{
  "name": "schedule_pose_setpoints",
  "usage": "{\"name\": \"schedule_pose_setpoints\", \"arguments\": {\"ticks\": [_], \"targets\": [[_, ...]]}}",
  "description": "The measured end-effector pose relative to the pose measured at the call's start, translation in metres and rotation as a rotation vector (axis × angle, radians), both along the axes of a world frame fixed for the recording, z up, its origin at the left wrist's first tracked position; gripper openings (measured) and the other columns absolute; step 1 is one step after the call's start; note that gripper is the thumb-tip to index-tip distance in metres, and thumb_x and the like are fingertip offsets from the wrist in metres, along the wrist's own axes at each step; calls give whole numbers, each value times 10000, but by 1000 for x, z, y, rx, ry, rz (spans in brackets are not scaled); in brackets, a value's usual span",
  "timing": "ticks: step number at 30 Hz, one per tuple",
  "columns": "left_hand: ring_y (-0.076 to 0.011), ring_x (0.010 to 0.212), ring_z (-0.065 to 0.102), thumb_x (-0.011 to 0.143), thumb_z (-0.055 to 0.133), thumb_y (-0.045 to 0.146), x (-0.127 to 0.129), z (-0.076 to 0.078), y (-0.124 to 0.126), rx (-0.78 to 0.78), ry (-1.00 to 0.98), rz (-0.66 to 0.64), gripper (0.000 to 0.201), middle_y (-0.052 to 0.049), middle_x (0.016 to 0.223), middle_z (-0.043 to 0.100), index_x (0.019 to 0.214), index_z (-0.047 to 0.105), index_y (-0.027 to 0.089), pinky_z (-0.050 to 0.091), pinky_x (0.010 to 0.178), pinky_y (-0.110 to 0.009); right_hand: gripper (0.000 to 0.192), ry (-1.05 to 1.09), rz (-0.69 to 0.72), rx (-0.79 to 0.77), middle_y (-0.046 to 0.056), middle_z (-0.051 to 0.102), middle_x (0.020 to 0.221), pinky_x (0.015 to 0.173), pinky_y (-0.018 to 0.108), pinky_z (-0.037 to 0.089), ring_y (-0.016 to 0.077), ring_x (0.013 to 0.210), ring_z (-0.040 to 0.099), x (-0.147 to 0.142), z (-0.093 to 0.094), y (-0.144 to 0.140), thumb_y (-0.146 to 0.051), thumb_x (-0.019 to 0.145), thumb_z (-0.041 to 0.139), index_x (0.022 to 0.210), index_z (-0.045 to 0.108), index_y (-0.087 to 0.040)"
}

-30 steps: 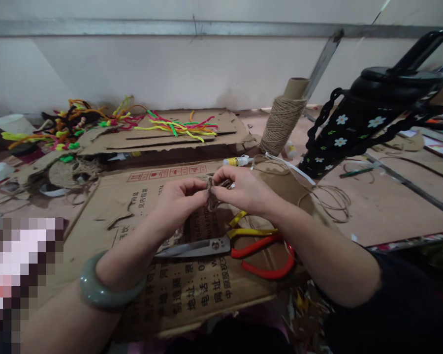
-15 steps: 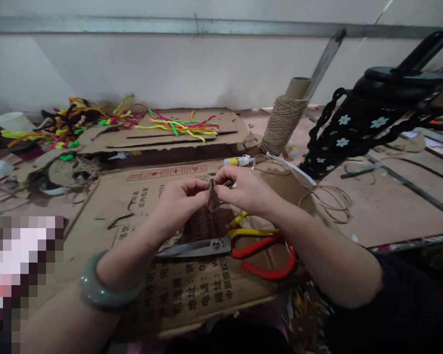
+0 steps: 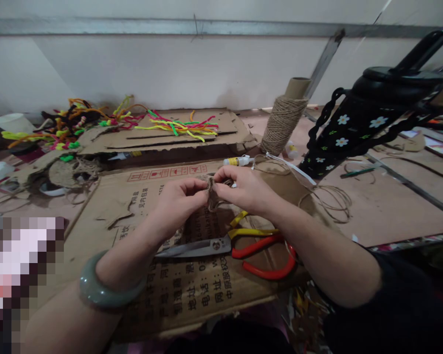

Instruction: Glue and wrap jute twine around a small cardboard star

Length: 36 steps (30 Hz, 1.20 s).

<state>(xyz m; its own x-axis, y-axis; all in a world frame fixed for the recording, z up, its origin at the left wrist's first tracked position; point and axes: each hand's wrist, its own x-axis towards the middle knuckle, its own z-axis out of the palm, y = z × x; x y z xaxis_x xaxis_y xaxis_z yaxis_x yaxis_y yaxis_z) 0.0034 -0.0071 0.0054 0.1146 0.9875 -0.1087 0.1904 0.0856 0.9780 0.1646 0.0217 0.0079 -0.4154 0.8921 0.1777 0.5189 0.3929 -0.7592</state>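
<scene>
Head cam: L hand (image 3: 175, 200) + R hand (image 3: 245, 191) pinch small twine pc (image 3: 211, 197) over cardboard (image 3: 96, 216), nearer far edge.
Fingertips closed on it both sides; uneven pull could prob. slip or fray it, a dropped pc may land by scissors (image 3: 216, 246), toward near edge. Cardboard on pinkish table (image 3: 395, 216), spool (image 3: 283, 125) past far edge; pale wall (image 3: 133, 69) w/ metal rail (image 3: 114, 27) behind.

Compared with a second ago, a little more of the small, brown, rough, twine-like piece (image 3: 212, 198) shows between the thumbs of the bare left hand (image 3: 177, 202) and the bare right hand (image 3: 244, 191); the right thumb's tip now sits slightly farther right. The whole view has also shifted very slightly.
</scene>
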Motion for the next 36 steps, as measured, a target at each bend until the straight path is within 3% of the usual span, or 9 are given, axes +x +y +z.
{"name": "schedule_pose_setpoints", "arguments": {"ticks": [36], "targets": [[-99,541,515,648,659,255,1,-3,-1,-14,20,-12,179,3,653,651,784,713,152,400,535,-219,128,-106,-34,45,4,639,746,630,247,373,122,685,540,-1,1,-1,-262,706,525,759,599,-173]]}}
